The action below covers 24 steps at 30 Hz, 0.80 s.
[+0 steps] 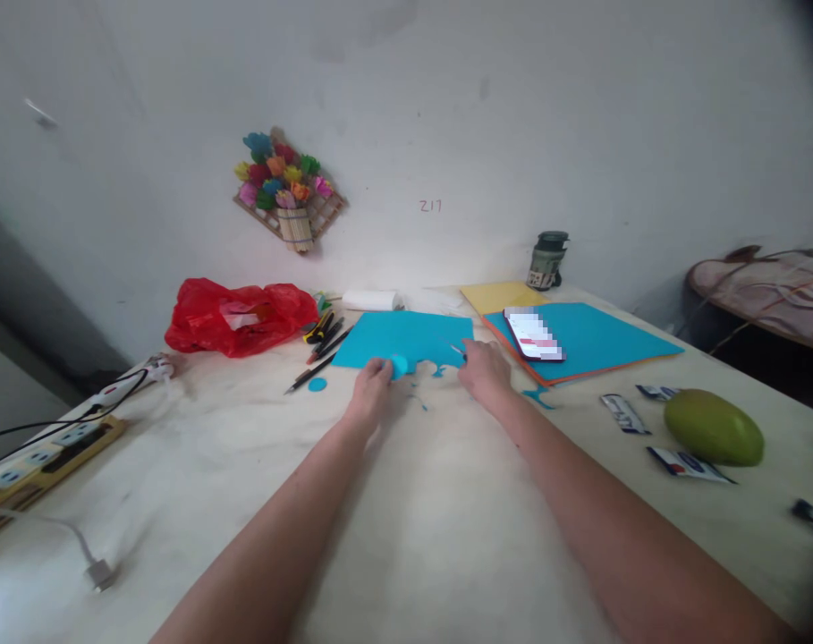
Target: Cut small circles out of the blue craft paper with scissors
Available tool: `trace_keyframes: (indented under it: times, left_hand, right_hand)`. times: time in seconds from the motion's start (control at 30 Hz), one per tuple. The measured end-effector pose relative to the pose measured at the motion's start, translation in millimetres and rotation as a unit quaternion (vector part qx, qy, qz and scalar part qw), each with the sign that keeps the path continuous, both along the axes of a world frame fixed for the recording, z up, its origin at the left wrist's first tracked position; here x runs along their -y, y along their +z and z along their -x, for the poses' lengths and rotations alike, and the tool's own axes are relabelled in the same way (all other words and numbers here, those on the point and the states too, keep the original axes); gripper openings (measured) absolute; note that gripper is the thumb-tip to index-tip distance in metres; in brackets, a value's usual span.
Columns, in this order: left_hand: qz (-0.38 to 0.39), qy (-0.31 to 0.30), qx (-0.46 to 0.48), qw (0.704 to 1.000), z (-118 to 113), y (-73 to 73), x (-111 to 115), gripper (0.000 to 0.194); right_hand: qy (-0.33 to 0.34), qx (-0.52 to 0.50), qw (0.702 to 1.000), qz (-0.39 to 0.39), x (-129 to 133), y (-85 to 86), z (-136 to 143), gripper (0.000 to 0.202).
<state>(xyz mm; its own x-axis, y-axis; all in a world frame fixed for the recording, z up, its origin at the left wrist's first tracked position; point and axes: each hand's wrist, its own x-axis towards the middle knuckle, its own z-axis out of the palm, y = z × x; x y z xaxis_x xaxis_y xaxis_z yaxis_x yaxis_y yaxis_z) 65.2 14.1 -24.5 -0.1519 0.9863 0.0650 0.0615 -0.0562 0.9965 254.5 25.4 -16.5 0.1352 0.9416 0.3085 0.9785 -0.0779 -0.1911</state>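
Note:
My left hand (372, 389) pinches a small blue paper circle (399, 366) at its edge. In my right hand (485, 371) is a pair of scissors (454, 347); the thin blades point up and left, and the fingers hide the handles. Just beyond both hands lies a blue sheet of paper (406, 335), its near edge cut into curves. Blue paper scraps (438, 370) are scattered between the hands, and a larger scrap (538, 396) lies right of my right wrist. Another blue circle (317, 385) rests on the table left of my left hand.
Pens (322, 344) and a red plastic bag (238, 317) lie left of the sheet. A phone (533, 333) sits on stacked coloured paper (613, 335). A green fruit (713, 427) and several sachets (624, 414) are at right. A power strip (50, 456) lines the left edge.

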Motion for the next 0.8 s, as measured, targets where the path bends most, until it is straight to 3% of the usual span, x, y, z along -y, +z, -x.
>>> trace_keyframes:
  times: [0.1, 0.2, 0.37, 0.53, 0.67, 0.8]
  left_hand:
    - [0.089, 0.115, 0.130, 0.981, 7.3, 5.9, -8.8, 0.008]
    - [0.105, 0.194, 0.189, 0.957, 13.5, 7.2, -21.0, 0.007]
    - [0.096, 0.155, 0.318, 0.930, 10.4, 5.2, -39.8, 0.007]
    - [0.094, 0.190, 0.311, 0.927, -0.3, 10.5, -52.4, 0.013]
    - [0.071, 0.174, 0.299, 0.935, -12.1, 16.9, -58.9, 0.014]
    - [0.026, 0.152, 0.308, 0.939, -23.0, 35.3, -64.9, 0.015]
  right_hand:
    - [-0.028, -0.006, 0.999, -0.014, -5.0, 0.9, -15.2, 0.034]
    - [-0.044, -0.014, 0.999, 0.008, -7.5, -3.8, -19.0, 0.039]
    - [-0.035, -0.016, 0.999, 0.038, -8.1, -13.2, -11.7, 0.039]
    - [-0.030, -0.026, 0.999, 0.015, -7.6, -16.8, -8.0, 0.040]
    - [-0.015, -0.034, 0.999, -0.020, -6.0, -16.9, -3.9, 0.042]
    - [-0.009, -0.052, 0.996, -0.075, -4.6, -14.0, -2.3, 0.042]
